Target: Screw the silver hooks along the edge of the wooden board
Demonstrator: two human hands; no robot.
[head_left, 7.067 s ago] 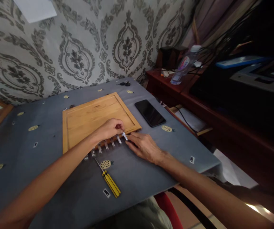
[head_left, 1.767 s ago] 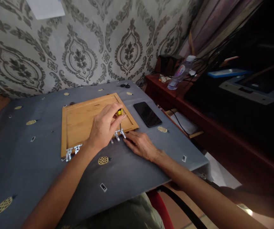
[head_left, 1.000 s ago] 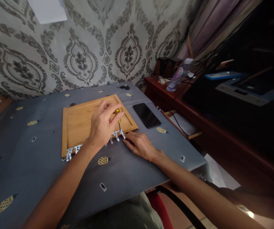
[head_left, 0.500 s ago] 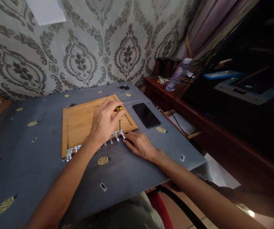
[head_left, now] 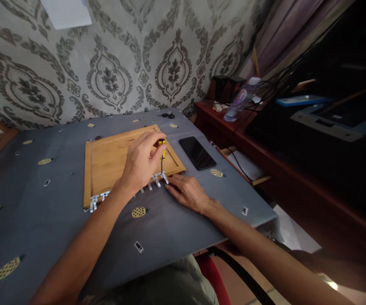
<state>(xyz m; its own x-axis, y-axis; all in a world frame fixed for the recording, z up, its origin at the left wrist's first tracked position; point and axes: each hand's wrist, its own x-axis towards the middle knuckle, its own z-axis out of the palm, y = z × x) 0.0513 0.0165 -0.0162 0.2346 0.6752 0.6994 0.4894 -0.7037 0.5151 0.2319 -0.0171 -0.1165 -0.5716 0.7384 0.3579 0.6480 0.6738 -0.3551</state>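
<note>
My left hand (head_left: 141, 161) is closed around the yellow-and-black handle of a screwdriver (head_left: 163, 154). The screwdriver stands upright, its tip down on the last metal hinge (head_left: 164, 177) at the right end of a row. Several such silver hinges run along the near edge of a framed wooden panel (head_left: 106, 163), some hidden behind my left wrist and forearm. My right hand (head_left: 187, 192) rests on the table at the panel's near right corner, thumb and fingers closed at that same hinge. Its fingertips are partly hidden.
A black phone (head_left: 197, 153) lies right of the panel on the grey tablecloth (head_left: 183, 237). Keys (head_left: 168, 115) sit near the wall. A plastic bottle (head_left: 241, 99) stands on a dark red desk (head_left: 240, 134) at the right, above an open drawer (head_left: 249, 165).
The view has shifted slightly. Both hands keep their places, with the screwdriver still upright on the hinge and the panel unmoved.
</note>
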